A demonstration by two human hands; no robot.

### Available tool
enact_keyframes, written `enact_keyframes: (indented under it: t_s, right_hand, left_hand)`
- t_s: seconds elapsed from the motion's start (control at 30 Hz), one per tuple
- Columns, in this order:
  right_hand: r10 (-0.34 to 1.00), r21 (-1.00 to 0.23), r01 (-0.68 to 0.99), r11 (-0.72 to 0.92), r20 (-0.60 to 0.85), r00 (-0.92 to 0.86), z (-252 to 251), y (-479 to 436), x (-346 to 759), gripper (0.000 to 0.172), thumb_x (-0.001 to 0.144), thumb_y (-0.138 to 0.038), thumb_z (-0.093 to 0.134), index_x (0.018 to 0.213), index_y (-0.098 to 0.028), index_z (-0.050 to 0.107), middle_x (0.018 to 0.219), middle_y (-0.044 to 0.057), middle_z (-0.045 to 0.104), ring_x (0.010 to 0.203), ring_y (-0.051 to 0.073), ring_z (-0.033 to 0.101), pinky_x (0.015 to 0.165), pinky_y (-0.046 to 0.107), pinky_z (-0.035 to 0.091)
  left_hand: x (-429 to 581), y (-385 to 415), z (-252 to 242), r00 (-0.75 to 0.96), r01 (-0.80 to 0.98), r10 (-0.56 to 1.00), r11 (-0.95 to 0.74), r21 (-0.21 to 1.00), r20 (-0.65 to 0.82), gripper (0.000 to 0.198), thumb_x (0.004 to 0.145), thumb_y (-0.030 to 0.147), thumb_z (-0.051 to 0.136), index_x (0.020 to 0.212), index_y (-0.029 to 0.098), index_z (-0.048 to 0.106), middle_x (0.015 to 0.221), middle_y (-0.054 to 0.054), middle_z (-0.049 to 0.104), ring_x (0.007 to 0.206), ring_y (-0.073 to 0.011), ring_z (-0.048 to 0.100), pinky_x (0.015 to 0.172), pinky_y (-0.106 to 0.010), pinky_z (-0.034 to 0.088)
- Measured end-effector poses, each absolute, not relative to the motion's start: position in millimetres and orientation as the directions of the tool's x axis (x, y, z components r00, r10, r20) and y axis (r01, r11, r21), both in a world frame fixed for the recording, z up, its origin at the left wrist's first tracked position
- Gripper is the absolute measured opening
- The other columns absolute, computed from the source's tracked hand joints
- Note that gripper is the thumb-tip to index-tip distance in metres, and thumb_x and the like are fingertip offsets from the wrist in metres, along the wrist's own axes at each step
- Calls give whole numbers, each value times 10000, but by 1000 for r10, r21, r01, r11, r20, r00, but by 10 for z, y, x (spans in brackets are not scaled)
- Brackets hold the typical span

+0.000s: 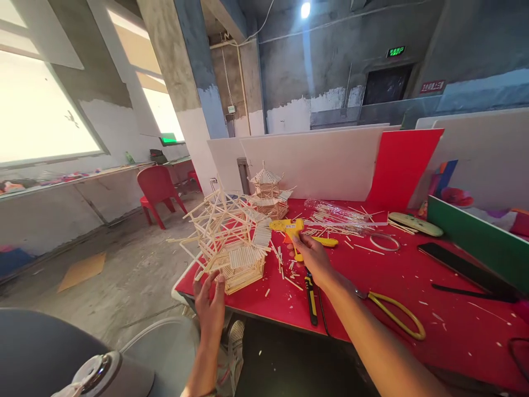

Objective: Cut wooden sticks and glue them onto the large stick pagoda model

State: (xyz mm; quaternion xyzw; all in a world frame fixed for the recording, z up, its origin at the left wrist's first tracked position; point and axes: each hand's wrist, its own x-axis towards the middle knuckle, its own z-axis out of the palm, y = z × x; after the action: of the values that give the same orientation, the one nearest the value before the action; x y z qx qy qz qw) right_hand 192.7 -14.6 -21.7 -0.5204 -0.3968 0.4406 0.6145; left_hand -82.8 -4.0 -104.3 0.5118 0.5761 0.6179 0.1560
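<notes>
My right hand [313, 258] grips the handle of a yellow glue gun [288, 226] that rests on the red table [413, 286], its nozzle pointing left. My left hand [210, 306] is at the table's front left corner, fingers apart, touching the lower edge of a large tilted model built of thin wooden sticks [229, 240]. A smaller finished stick pagoda [268, 193] stands upright behind it. Loose sticks [285, 264] lie scattered between the model and the glue gun.
A yellow-black utility knife [311, 298] and yellow-handled scissors [397, 314] lie near the front edge. A clear bag of sticks [330, 212], a tape ring [384, 241], a dark phone [454, 264], white and red boards [400, 160] and a red chair [157, 190] surround the work.
</notes>
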Motion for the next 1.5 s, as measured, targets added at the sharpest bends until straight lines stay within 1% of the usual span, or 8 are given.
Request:
enact_keyframes:
  t_s: [0.17, 0.37, 0.53, 0.77, 0.93, 1.17, 1.3, 1.5]
  right_hand:
    - [930, -990, -118, 78, 30, 367, -222, -178, 1986, 573, 719, -720, 648, 991, -217, 638, 883, 51, 699, 686, 152, 619, 428, 176, 433]
    - [968, -993, -88, 74, 50, 247, -113, -130, 1888, 538, 721, -701, 673, 976, -227, 674, 866, 35, 708, 645, 141, 607, 433, 184, 428]
    - [959, -995, -58, 80, 61, 278, -145, -102, 1914, 561, 715, -703, 685, 997, -218, 675, 823, 39, 700, 674, 156, 615, 437, 180, 419]
    - [962, -986, -132, 98, 60, 266, 23, -144, 1881, 567, 730, -710, 672, 1012, -218, 662, 872, 56, 697, 681, 155, 600, 431, 179, 425]
    - [978, -978, -183, 99, 62, 197, 130, -91, 1768, 556, 707, -700, 701, 977, -215, 676, 850, 49, 693, 665, 143, 583, 427, 175, 418]
    - [967, -982, -182, 56, 8, 255, -26, -105, 1914, 581, 690, -696, 716, 1001, -208, 663, 845, 53, 693, 656, 145, 571, 424, 178, 406]
    - [959, -984, -174, 27, -24, 281, -166, -145, 1994, 591, 664, -699, 730, 987, -207, 671, 830, 54, 700, 649, 164, 588, 415, 192, 398]
    - [947, -983, -180, 25, -35, 320, -229, -190, 2058, 611, 670, -701, 720, 1017, -201, 669, 859, 74, 711, 658, 177, 603, 414, 208, 406]
  left_hand:
    - [-801, -61, -1006, -422, 413, 775, -297, 861, 470, 394, 841, 529, 617, 1021, 205, 748, 1404, -101, 538, 1392, -300, 387, 1155, -428, 282]
    - [-791, -25, -1028, -434, 435, 777, -263, 861, 456, 393, 840, 536, 607, 1011, 210, 744, 1343, -101, 599, 1387, -302, 394, 1162, -446, 272]
    - [-832, -23, -1040, -450, 427, 781, -238, 872, 433, 384, 821, 552, 610, 964, 224, 750, 1372, -89, 583, 1364, -308, 421, 1146, -445, 310]
    - [-785, 4, -994, -446, 428, 811, -178, 886, 379, 448, 790, 616, 574, 904, 222, 754, 1147, -107, 690, 1279, -340, 496, 1088, -491, 377]
    - [-720, -18, -947, -457, 431, 792, -202, 879, 406, 436, 812, 590, 550, 937, 223, 751, 1273, -105, 643, 1358, -329, 429, 1108, -446, 368]
    - [-739, -32, -992, -471, 445, 809, -127, 887, 352, 461, 805, 597, 543, 942, 210, 752, 1290, -120, 631, 1342, -338, 448, 1116, -445, 358]
    - [-738, 3, -1033, -518, 454, 778, -101, 885, 355, 469, 790, 612, 544, 921, 206, 740, 1394, -122, 550, 1422, -336, 336, 1150, -435, 298]
    - [-722, 30, -1017, -475, 448, 794, -153, 881, 380, 352, 787, 562, 598, 860, 241, 725, 1229, -97, 646, 1345, -334, 415, 1124, -468, 316]
